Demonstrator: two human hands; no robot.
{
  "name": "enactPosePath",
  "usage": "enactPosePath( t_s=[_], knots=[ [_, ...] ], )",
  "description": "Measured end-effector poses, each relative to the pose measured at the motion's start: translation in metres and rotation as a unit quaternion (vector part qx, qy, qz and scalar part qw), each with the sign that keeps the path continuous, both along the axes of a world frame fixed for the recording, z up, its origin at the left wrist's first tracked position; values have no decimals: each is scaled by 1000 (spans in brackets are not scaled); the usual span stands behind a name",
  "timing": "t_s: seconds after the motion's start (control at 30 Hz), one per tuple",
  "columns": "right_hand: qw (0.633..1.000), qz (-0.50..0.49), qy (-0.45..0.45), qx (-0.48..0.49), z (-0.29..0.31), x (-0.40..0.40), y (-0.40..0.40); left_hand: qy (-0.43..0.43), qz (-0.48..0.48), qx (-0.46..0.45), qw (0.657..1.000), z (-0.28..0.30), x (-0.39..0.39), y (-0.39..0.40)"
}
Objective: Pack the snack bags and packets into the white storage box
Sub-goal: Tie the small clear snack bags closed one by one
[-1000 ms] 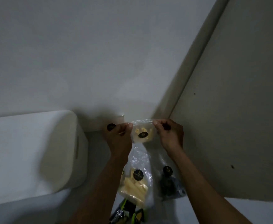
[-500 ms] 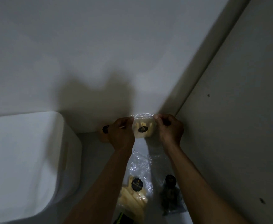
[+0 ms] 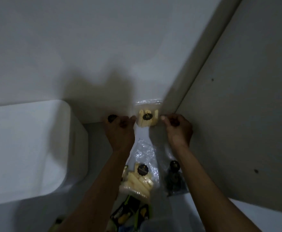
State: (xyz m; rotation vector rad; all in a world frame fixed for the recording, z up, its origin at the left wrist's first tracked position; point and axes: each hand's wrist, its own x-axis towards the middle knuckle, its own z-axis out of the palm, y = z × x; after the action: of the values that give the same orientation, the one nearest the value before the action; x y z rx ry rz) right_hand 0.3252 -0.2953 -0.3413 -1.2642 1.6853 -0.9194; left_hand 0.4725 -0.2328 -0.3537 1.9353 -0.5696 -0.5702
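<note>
Green-black packets [image 3: 130, 213] nearest, bottom centre. Next, clear bag of pale sticks [image 3: 139, 180] flat on surface, dark-contents bag [image 3: 174, 180] just right of it. White storage box [image 3: 28, 148] left. Farther: left hand [image 3: 120, 131], right hand [image 3: 178, 129], fingers curled; small stick bag [image 3: 147, 117] between them against wall, whether pinched cannot tell. Black-labelled item [image 3: 112, 118] behind left hand.

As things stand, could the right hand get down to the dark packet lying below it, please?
Probably yes. The right hand is up by the small packet of pale sticks, and the dark packet lies uncovered beside the right forearm; nothing sits on top of it, so drawing the hand back should reach it.
</note>
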Motion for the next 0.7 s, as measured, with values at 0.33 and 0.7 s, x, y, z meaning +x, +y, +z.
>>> enactPosePath(
  t_s=[0.33,0.7],
  knots=[
    [983,89,160,9,-44,-38,114,-54,-254,263,929,-39,-29,79],
    [995,37,25,87,-56,-37,111,80,-122,170,975,-38,-41,88]
  ],
)
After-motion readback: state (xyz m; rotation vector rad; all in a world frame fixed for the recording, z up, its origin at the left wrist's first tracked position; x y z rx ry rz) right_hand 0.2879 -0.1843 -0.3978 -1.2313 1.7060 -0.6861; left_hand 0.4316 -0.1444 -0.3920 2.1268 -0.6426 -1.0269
